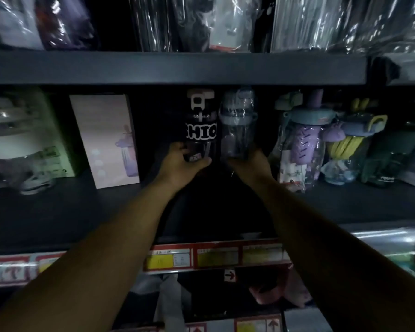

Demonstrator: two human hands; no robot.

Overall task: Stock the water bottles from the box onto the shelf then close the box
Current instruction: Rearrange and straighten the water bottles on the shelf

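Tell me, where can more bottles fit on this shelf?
Bare shelf lies in front of the pink box, and a gap sits between it and the black bottle. Past the clear bottle, the purple bottle and its neighbours stand crowded.

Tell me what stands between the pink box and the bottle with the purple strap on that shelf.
In the head view, two bottles: a black bottle in the left hand and a wrapped purple bottle in the right hand.
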